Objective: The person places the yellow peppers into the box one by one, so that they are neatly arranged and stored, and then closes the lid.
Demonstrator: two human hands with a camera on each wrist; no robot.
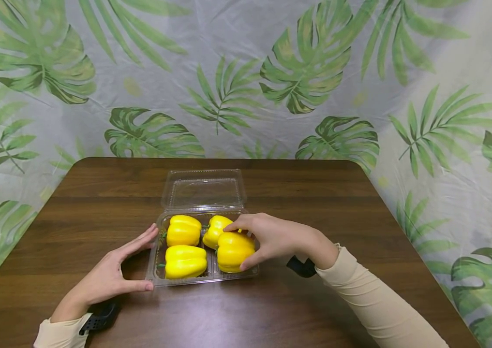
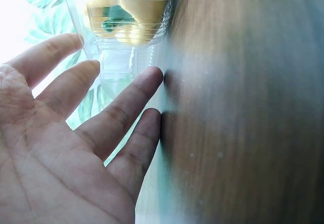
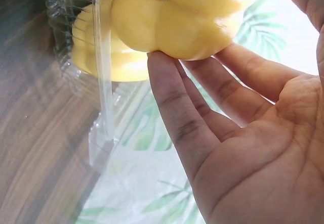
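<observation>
Leaf-printed cloth (image 1: 237,72) hung behind a dark wooden table (image 1: 97,193), draped down past its right edge as well. On the table sat a clear plastic tray (image 1: 207,279) with its hinged lid (image 1: 203,188) thrown back flat behind it. Four yellow peppers lay in the tray, and my right hand (image 1: 272,239) had its fingers and thumb curled round the front right pepper (image 1: 233,251), still down in its compartment. From my right wrist I saw my fingertips (image 3: 162,64) pressed against its underside. My left hand (image 1: 112,275) lay flat and relaxed on the table at the tray's left side, fingers straight, the fingertips (image 2: 152,77) just at the tray wall; whether they truly touched it I could not tell.

I judged the tray to be the risk. It looked thin and light, so it could have ridden up or skidded with the pepper if the pepper sat tight in its pocket, since my left hand was only beside the wall and not pinning it. The pepper's skin looked glossy, so a shallow hold could have slipped. A knock might also have rolled the back pepper (image 1: 216,229) touching it out of place.
</observation>
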